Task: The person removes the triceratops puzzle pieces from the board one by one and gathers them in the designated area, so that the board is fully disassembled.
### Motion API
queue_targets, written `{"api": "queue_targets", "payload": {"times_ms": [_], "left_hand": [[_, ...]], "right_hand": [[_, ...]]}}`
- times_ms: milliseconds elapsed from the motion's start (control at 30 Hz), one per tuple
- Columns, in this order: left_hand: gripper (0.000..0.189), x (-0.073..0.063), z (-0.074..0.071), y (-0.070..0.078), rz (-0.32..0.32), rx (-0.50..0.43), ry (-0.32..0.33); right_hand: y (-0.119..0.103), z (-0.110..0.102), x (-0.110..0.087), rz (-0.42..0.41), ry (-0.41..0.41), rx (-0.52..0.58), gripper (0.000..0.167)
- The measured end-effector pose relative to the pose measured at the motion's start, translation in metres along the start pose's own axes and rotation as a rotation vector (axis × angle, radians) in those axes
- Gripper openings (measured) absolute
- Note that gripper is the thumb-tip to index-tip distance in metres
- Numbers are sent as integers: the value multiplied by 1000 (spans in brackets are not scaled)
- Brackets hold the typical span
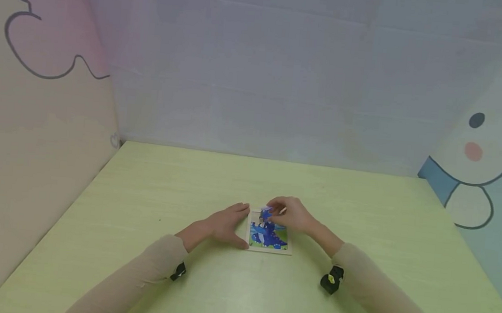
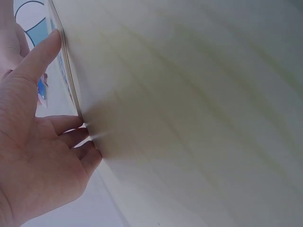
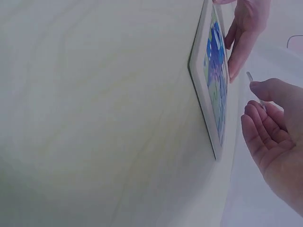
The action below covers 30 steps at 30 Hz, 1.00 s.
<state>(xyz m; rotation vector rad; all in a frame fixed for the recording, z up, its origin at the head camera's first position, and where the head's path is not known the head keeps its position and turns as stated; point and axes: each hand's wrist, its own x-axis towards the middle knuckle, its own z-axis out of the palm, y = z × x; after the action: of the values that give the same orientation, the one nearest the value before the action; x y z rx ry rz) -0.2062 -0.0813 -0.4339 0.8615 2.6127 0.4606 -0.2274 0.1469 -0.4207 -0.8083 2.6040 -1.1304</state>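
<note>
A small square jigsaw puzzle in a pale wooden frame (image 1: 270,251) lies on the table, its picture a blue dinosaur on green. My left hand (image 1: 226,223) rests along the frame's left side, thumb at the near corner and fingers spread towards the far one. Over the upper part of the picture, my right hand (image 1: 292,216) pinches a blue puzzle piece (image 1: 266,213) between thumb and fingers. In the right wrist view this piece (image 3: 249,76) appears edge-on, raised above the board. A pale bare patch shows at the picture's upper left, partly hidden behind the piece.
The light yellow-green table (image 1: 169,184) reaches back to a plain pale wall (image 1: 248,77). Side panels with cartoon drawings (image 1: 477,145) stand left and right. Dark wrist-worn devices (image 1: 331,280) sit below both sleeves.
</note>
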Motion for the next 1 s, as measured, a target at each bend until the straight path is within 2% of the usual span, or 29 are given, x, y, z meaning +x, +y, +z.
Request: {"api": "queue_targets", "payload": {"times_ms": [167,300,400,567,800,1000], "left_hand": [[97,-1,1,0,-4,-5,-4],[98,-3,-1,0,17,-18,8],[98,-5,-2,1,24,-40,12],[97,-4,0,0,-5,-30,-3],[97,-5,0,-1,-22,-24,-5],[98,-4,1,-3,-25,-28,-2]], "right_hand": [[6,-16,-9,-19,26,-43,29],[13,-29,-18,-26,55,-67,29],[23,-38,-25,-13,71,-80,29],[46,-51,-35,18,86,-79,29],[74,-60,-43,58,72,-56,29],[85,-62,-44,68,50,-61,27]]}}
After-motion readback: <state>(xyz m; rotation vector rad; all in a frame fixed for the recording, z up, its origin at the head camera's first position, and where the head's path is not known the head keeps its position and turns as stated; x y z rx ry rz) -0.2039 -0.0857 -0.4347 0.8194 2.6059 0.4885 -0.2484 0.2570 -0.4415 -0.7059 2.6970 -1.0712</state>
